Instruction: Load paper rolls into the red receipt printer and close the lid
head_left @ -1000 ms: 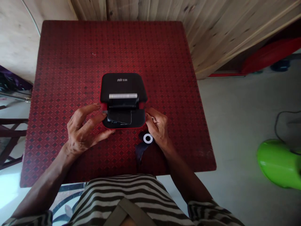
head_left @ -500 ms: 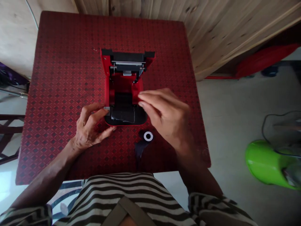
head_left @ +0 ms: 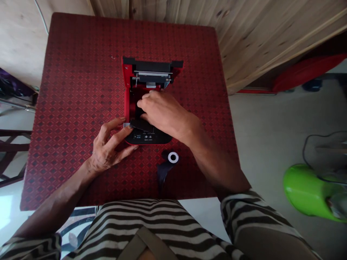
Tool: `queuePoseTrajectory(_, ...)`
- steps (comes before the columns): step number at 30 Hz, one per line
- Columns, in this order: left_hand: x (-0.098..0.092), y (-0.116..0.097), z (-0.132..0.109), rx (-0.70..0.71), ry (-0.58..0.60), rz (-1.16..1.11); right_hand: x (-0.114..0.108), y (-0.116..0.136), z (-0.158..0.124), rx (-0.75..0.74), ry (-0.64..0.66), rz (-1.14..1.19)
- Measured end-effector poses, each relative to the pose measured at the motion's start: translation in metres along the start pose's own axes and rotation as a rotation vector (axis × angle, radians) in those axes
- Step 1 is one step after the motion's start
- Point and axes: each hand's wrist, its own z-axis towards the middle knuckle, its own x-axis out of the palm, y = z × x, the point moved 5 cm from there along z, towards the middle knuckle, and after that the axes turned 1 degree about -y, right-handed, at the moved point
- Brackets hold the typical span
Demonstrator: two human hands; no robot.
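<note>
A red and black label printer (head_left: 127,104) stands on the table with its lid raised. A loose black ribbon strip (head_left: 142,126) lies slantwise over its front panel (head_left: 149,138). My left hand (head_left: 110,146) grips the front left corner, fingertips on top by the strip's left end and a small pale tab (head_left: 126,125), thumb low against the front edge. Reaching into the open bay, my right hand (head_left: 162,112) has its fingers curled inward; the fingertips and whatever they hold are hidden. Close in front of the printer is a black ribbon roll (head_left: 165,155) with a white core (head_left: 173,157).
The table (head_left: 81,72) has a red patterned cover. A wooden plank wall (head_left: 173,12) runs behind it. On the floor at right lies a green bin (head_left: 306,191) beside a dark cable (head_left: 306,141). Part of a dark wooden chair (head_left: 15,146) shows at left.
My right hand has moved left from the printer's right side into its bay. The black strip has shifted back, uncovering more of the front panel's markings. My left hand keeps its place.
</note>
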Motion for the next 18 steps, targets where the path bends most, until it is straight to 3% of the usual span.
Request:
queuePoseTrajectory(4, -0.001, 0.000, 0.002, 0.009, -0.002, 0.028, -0.006, -0.002, -0.004, -0.043, -0.077, 0.042)
queuePoseTrajectory(10, 0.000, 0.001, 0.001, 0.009, -0.012, 0.018, -0.032, 0.007, -0.026, 0.058, -0.150, 0.062)
queuePoseTrajectory(13, 0.001, 0.001, 0.001, 0.007, -0.013, 0.002, -0.053, 0.005, -0.055, 0.001, -0.319, 0.220)
queuePoseTrajectory(16, 0.002, 0.001, 0.001, 0.008, -0.004, 0.004, -0.057, -0.020, -0.092, 0.010, -0.514, 0.475)
queuePoseTrajectory(18, 0.001, 0.000, 0.002, 0.005, -0.004, -0.006, -0.039, -0.051, -0.115, 0.183, -0.612, 0.653)
